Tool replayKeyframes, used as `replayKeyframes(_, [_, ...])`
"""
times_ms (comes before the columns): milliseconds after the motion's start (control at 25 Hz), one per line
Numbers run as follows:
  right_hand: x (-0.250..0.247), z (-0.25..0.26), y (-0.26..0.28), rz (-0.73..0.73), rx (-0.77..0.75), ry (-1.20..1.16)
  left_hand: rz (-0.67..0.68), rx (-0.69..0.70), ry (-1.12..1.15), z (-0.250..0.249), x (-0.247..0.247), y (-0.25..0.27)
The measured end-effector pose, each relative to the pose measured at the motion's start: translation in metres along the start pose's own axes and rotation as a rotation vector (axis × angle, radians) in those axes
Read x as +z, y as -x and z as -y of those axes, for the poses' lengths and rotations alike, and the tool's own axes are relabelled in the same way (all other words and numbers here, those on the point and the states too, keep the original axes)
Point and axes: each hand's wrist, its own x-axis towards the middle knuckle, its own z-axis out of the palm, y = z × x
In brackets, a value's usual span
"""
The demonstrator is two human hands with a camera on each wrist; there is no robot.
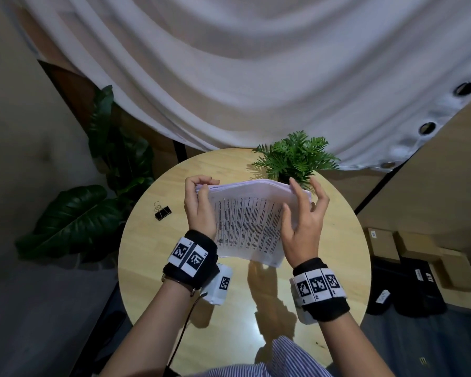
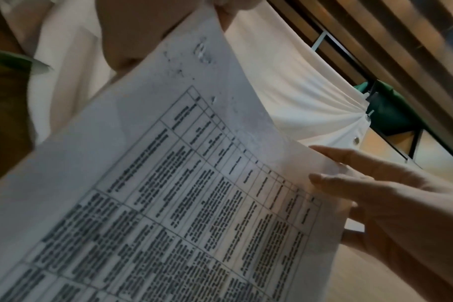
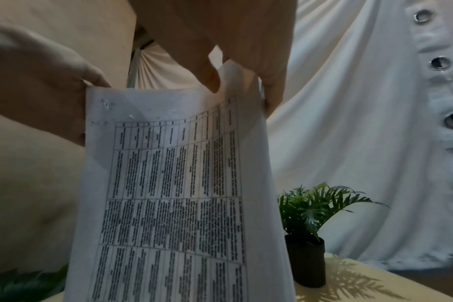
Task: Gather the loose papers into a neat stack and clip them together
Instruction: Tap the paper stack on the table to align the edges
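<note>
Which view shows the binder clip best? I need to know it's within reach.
The head view: the black binder clip lies on the round table, left of the left hand, unobstructed. In both wrist views the papers fill the frame, and no clip appears.

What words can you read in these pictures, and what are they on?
None can be read.
Papers: a printed table, too blurred.
Wristbands: black-and-white square code patterns; tiny marks beside them too small.
Boxes on the floor: small labels, too small.
Binder clip: no writing visible.
</note>
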Motion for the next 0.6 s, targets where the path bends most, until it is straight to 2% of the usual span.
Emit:
replayKeyframes(40, [-0.001, -0.003, -0.002, -0.010, 0.076, -0.082, 0.059, 0.005, -0.006, -0.001, -0.003, 0.000])
replayKeyframes(120, [-0.004, -0.012, -0.005, 0.020, 0.330, -0.319, 0.142, 0.011, -0.068, 0.005, -0.016, -0.002])
replayKeyframes(200, [-0.005, -0.020, -0.008, 0.161, 0.487, -0.480, 0.188, 0.008, -0.133, 0.011, -0.028, -0.005])
replayKeyframes(280, [-0.004, -0.025, -0.009, 0.310, 0.495, -0.512, 0.232, -0.013, -0.155, 0.012, -0.030, -0.004])
replayKeyframes(360, [-0.004, -0.024, -0.010, 0.343, 0.493, -0.529, 0.235, 0.015, -0.180, 0.009, -0.023, -0.002])
replayKeyframes(480, [-0.001, -0.018, -0.009, 0.212, 0.487, -0.524, 0.190, 0.060, -0.168, 0.010, -0.017, -0.001])
replayKeyframes(600, [0.003, -0.007, -0.009, -0.026, 0.268, -0.344, 0.167, 0.056, -0.155, 0.014, -0.017, -0.003])
